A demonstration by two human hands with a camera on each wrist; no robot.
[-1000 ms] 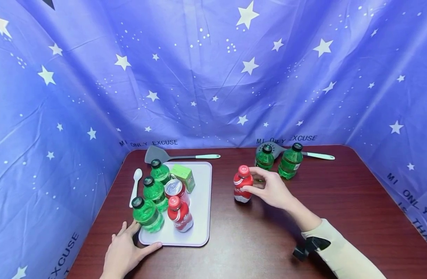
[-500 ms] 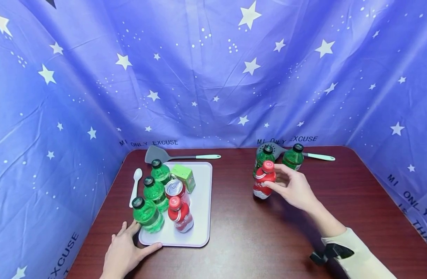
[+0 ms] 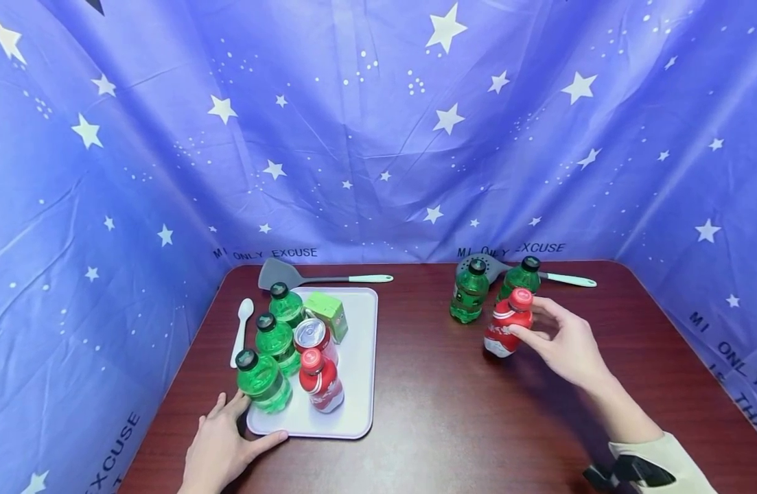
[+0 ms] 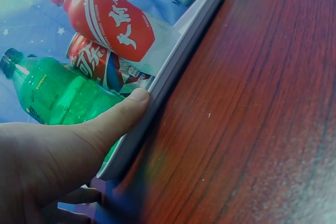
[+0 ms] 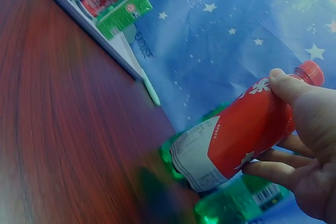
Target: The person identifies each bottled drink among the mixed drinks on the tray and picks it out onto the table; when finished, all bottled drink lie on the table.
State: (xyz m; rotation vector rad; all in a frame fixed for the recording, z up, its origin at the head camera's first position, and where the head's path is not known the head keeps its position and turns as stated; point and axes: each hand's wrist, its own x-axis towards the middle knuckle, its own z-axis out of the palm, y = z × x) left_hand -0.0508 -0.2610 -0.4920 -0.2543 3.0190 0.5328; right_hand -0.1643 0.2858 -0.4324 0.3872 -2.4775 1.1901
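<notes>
My right hand (image 3: pixel 566 346) grips a red-labelled cola bottle (image 3: pixel 508 324) by its upper body, thumb on one side and fingers on the other. The bottle leans slightly, just in front of a green soda bottle (image 3: pixel 521 278); in the right wrist view its base (image 5: pixel 199 166) shows near the table, contact unclear. My left hand (image 3: pixel 220 442) rests at the near left corner of the white tray (image 3: pixel 356 384), thumb laid along the rim (image 4: pixel 157 82). On the tray stand several green bottles (image 3: pixel 263 384), another red cola bottle (image 3: pixel 321 384), a cola can (image 3: pixel 313 335) and a green drink carton (image 3: pixel 327 315).
A second loose green bottle (image 3: pixel 468 295) stands left of the held one. Behind these lies a slotted utensil (image 3: pixel 569 280). A grey spatula (image 3: pixel 316 278) lies behind the tray, and a white spoon (image 3: pixel 241 333) lies left of it. Starry curtains (image 3: pixel 378 137) border the table.
My right hand has carried the red cola bottle to the right, past the left loose green bottle to in front of the right one. My left hand and the tray have stayed put.
</notes>
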